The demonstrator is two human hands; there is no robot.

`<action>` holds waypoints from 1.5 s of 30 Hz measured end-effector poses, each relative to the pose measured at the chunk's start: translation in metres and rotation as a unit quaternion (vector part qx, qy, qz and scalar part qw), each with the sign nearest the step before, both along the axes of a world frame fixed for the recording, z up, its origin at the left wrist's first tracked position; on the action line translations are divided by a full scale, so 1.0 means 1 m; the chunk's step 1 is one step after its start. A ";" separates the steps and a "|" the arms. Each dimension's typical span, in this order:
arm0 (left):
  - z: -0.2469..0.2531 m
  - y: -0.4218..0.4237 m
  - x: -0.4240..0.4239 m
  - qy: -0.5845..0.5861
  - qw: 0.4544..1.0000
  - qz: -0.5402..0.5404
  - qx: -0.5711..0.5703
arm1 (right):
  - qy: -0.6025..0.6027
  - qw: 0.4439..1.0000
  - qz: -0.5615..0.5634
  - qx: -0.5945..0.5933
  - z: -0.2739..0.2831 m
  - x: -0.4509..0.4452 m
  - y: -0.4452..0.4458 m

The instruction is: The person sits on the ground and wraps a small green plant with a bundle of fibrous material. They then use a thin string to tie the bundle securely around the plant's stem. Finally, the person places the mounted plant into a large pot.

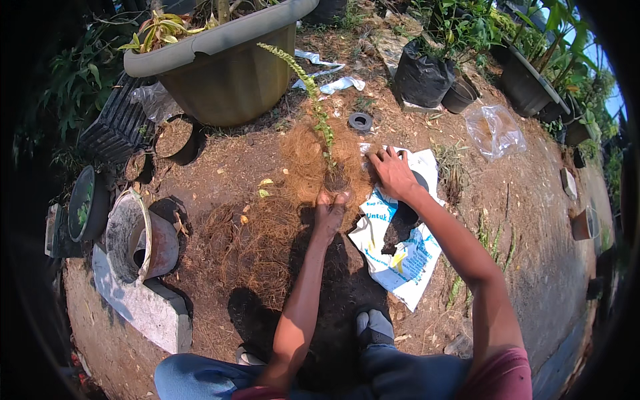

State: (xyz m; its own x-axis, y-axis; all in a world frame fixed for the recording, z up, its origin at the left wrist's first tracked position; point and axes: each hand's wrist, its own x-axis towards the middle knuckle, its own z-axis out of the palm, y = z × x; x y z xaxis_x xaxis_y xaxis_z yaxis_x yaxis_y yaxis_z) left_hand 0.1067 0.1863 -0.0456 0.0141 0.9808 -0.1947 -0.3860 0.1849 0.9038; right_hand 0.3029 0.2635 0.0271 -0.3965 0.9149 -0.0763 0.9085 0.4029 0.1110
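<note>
My left hand (331, 212) grips the dark root ball (336, 179) of a fern (312, 90), whose long narrow frond points up and away from me. A spread mat of brown coconut fibre (302, 145) lies under and around the root ball. My right hand (392, 172) is beside it, fingers curled down where the fibre meets a white printed plastic sack (417, 280). Whether those fingers pinch anything is hidden. Under my right forearm, a black pot (406, 214) rests on the sack, partly covered, with dark soil (392, 240) next to it.
Loose fibre (250, 250) covers ground left of my hands. A bucket (162, 245) lies tilted by a concrete slab (150, 310). A large planter (230, 80) stands ahead, a black ring (360, 122) nearer. Right are a clear plastic bag (495, 132) and cut fronds (492, 245).
</note>
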 end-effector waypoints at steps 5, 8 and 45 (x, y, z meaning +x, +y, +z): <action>-0.005 0.012 0.027 -0.051 0.995 0.051 -0.071 | -0.039 0.998 -0.005 0.044 0.028 0.011 -0.001; -0.033 0.023 0.009 -0.047 0.995 0.061 -0.069 | 0.040 0.995 -0.007 0.094 0.069 -0.009 -0.008; 0.013 -0.028 -0.036 0.040 0.999 0.017 -0.013 | 0.671 0.679 -0.167 -0.246 0.017 -0.049 -0.069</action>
